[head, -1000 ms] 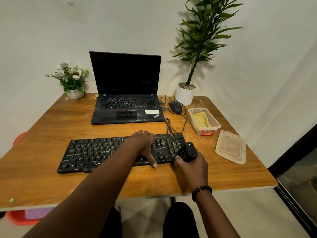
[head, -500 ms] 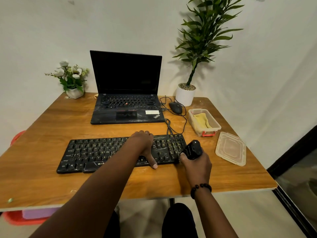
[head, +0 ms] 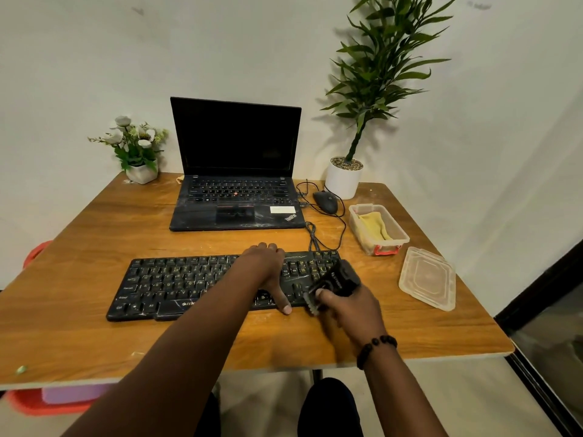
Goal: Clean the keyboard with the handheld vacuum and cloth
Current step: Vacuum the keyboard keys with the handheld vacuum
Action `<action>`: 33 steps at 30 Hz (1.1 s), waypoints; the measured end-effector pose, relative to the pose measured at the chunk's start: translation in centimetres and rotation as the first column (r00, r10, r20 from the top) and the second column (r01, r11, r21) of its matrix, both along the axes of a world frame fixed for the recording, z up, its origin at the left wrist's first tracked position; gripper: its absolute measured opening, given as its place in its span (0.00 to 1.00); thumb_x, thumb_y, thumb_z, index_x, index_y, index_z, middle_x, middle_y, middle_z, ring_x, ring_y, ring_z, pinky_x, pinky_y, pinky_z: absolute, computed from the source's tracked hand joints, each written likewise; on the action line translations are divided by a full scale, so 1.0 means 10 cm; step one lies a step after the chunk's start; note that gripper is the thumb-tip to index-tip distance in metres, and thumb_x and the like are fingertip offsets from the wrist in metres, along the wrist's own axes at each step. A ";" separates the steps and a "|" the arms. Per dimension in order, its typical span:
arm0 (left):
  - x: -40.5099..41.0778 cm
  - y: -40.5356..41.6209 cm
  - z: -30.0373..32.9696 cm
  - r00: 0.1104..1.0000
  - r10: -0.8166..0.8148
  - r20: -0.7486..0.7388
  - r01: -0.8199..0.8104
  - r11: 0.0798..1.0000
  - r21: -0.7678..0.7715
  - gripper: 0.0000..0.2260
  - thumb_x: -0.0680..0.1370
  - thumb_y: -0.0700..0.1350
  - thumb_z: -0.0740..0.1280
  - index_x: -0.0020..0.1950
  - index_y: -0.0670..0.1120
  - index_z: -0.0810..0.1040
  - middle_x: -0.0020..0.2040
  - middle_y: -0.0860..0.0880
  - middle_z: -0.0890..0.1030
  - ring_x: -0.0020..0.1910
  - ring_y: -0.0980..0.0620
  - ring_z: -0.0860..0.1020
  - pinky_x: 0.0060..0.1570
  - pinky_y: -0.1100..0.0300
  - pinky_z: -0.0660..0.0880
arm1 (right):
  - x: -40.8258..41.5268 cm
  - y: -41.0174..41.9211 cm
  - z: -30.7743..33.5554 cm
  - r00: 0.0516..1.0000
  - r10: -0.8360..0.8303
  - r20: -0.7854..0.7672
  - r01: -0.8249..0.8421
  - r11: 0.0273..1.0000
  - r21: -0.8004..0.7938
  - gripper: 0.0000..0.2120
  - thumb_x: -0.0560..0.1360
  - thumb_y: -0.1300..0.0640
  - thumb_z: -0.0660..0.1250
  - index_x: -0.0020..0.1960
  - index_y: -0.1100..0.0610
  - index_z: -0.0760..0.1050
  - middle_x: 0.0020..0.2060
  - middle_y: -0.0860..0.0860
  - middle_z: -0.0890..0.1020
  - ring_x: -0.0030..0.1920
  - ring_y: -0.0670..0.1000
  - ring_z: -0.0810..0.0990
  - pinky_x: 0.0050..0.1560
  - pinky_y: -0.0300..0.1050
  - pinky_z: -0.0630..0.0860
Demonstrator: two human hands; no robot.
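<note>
Indoors, keyboard (head: 189,285) lies on wooden table (head: 94,234) beside white wall (head: 94,58).

Even indoor light, soft wall shadows, edges warped.

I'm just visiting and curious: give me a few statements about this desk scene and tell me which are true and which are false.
1. The right hand holds the handheld vacuum at the right end of the keyboard. True.
2. The left hand is lifted clear of the keyboard. False: it rests flat on it.
3. The yellow cloth lies in the open container. True.
4. The lid is on the container. False: it lies beside it on the table.
5. The laptop screen is lit. False: it is dark.
</note>
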State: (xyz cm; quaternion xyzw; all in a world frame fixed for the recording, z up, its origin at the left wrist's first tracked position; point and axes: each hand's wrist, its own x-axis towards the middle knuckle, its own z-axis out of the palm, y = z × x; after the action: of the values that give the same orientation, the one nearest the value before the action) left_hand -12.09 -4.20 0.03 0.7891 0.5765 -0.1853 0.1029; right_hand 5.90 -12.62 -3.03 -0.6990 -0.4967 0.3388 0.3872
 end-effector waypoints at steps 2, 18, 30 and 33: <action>-0.01 0.00 -0.01 1.000 0.003 0.010 -0.003 1.000 0.000 0.60 0.61 0.70 0.76 0.81 0.43 0.51 0.80 0.42 0.57 0.77 0.40 0.57 0.73 0.42 0.61 | 0.10 0.07 0.06 0.990 -0.141 -0.031 0.142 0.989 0.037 0.12 0.66 0.52 0.76 0.48 0.51 0.78 0.44 0.49 0.83 0.46 0.51 0.80 0.46 0.47 0.78; -0.04 -0.02 -0.03 0.999 -0.006 0.034 0.006 1.000 0.009 0.61 0.61 0.70 0.76 0.81 0.43 0.50 0.80 0.42 0.57 0.77 0.40 0.57 0.74 0.43 0.60 | 0.09 0.13 0.15 0.962 0.110 0.249 -0.113 0.994 -0.001 0.12 0.66 0.53 0.76 0.48 0.53 0.79 0.43 0.50 0.83 0.43 0.50 0.81 0.40 0.43 0.77; -0.03 -0.02 -0.03 0.999 -0.015 0.033 0.015 1.000 0.024 0.60 0.61 0.71 0.76 0.81 0.43 0.51 0.79 0.42 0.57 0.77 0.40 0.57 0.74 0.44 0.57 | 0.29 0.41 0.37 0.910 0.076 0.407 -0.127 0.987 0.099 0.15 0.66 0.53 0.76 0.51 0.56 0.80 0.42 0.50 0.83 0.39 0.48 0.79 0.34 0.38 0.74; -0.05 -0.01 -0.05 0.999 -0.002 0.052 0.001 1.000 0.021 0.60 0.60 0.71 0.76 0.81 0.43 0.51 0.79 0.42 0.57 0.77 0.40 0.56 0.74 0.44 0.58 | 0.26 0.43 0.33 0.866 0.147 0.477 -0.187 0.982 0.037 0.16 0.67 0.52 0.75 0.53 0.55 0.80 0.46 0.52 0.84 0.42 0.47 0.78 0.37 0.35 0.70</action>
State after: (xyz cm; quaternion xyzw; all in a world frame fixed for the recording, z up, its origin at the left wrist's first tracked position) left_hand -12.63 -4.35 -0.44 0.7951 0.5750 -0.1586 0.1096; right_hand 8.51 -8.33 0.31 -0.6982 -0.6481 0.1700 0.2520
